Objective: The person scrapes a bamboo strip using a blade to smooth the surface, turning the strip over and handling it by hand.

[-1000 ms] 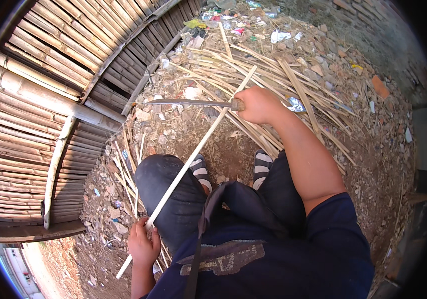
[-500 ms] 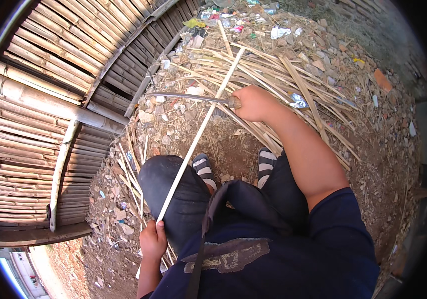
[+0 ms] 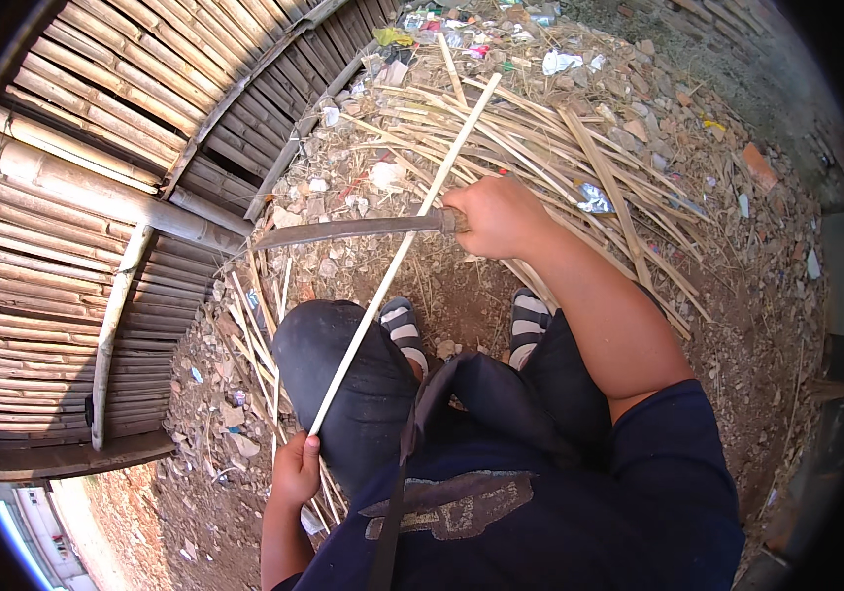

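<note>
A long pale bamboo strip [image 3: 368, 313] slants up and away from my left hand [image 3: 296, 471], which grips its near end beside my left knee. The strip passes over that knee, and its far end rises above the pile. My right hand [image 3: 503, 217] is wrapped around the handle of a machete [image 3: 343, 230]. Its long dark blade points left and crosses the strip a little beyond my feet. The blade's broad side shows, and it appears to touch the strip where they cross, though the contact is hard to make out.
Beyond my feet lies a heap of split bamboo strips [image 3: 579, 158] on stony ground littered with scraps. More strips [image 3: 254, 340] lie left of my knee. A bamboo slat wall [image 3: 57, 295] stands close on the left. My sandalled feet [image 3: 402, 330] are below the blade.
The machete has come nearer to me along the strip, and its blade has turned to show more of its broad side. The strip has shifted slightly; my left hand still holds its end.
</note>
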